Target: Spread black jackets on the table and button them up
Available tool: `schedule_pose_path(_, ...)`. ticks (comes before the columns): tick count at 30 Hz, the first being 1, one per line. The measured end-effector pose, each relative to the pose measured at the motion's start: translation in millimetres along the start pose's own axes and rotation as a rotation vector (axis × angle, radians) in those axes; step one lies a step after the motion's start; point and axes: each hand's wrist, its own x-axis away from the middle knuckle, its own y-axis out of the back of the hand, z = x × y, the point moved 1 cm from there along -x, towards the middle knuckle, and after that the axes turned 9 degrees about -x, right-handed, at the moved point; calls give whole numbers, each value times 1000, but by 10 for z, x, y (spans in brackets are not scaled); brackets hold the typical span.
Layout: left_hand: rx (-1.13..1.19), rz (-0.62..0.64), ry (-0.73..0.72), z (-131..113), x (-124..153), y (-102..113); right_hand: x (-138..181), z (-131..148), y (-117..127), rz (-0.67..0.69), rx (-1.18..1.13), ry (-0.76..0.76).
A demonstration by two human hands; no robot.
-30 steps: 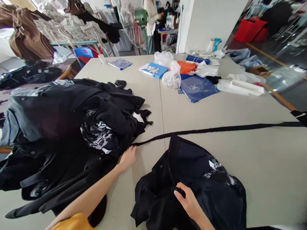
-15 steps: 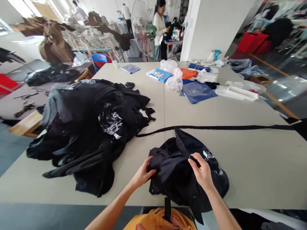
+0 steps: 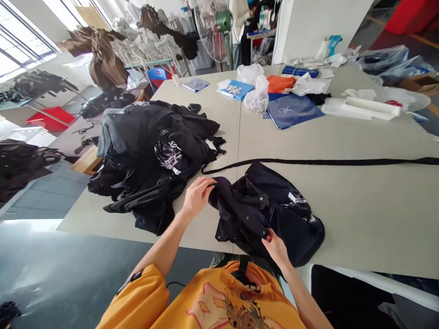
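Note:
A dark garment with metal snaps and a white-patterned patch, its exact kind unclear, lies bunched at the table's near edge; call it the black snap garment (image 3: 291, 228). My left hand (image 3: 197, 196) pinches its upper left part and lifts that edge a little. Lower down on the right, my right hand (image 3: 275, 248) grips the snap-studded edge between thumb and fingers. Between both hands the edge runs slantwise, with several snaps showing. Left of it rises a heap of black garments (image 3: 137, 137). Behind it a long black strip (image 3: 325, 161) stretches across the table.
On the far side of the table (image 3: 360, 205) are a blue box (image 3: 236, 90) with small white pieces, a knotted plastic bag (image 3: 257, 96), a navy packet (image 3: 291, 109), an orange cloth (image 3: 280, 83) and a white roll (image 3: 372, 107). A large fan (image 3: 212, 32) stands beyond, near a person.
My left hand has moved up and left with its edge of the garment. The right hand has shifted down to a lower spot on the edge. The view has tilted downward.

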Motion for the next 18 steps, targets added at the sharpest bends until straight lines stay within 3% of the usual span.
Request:
schedule_pose_path(2,56,-28,40,-176,-41,211,19,-11,75,-31,-64,-24)
schedule_pose_path(4,118,-48,137,-334,-55,401,-24,92,332,-251,-187,-2)
schedule_pose_path(7,326,-40,330,-463,-86,664,-60,333,958,-583,-292,60)
schedule_pose_path(9,510,48,448,-437,-121,820,19,456,1379,-607,-274,139)
schedule_pose_path(11,611,178,560,-303,-134,928,198,474,1650,-409,-224,221)
schedule_pose_path(13,592,337,662,-82,-101,924,415,352,1697,-99,-158,270)
schedule_pose_path(16,439,642,733,239,-46,612,532,16,1479,228,-6,234)
schedule_pose_path(18,349,774,704,314,-159,269,313,-99,1389,332,122,161)
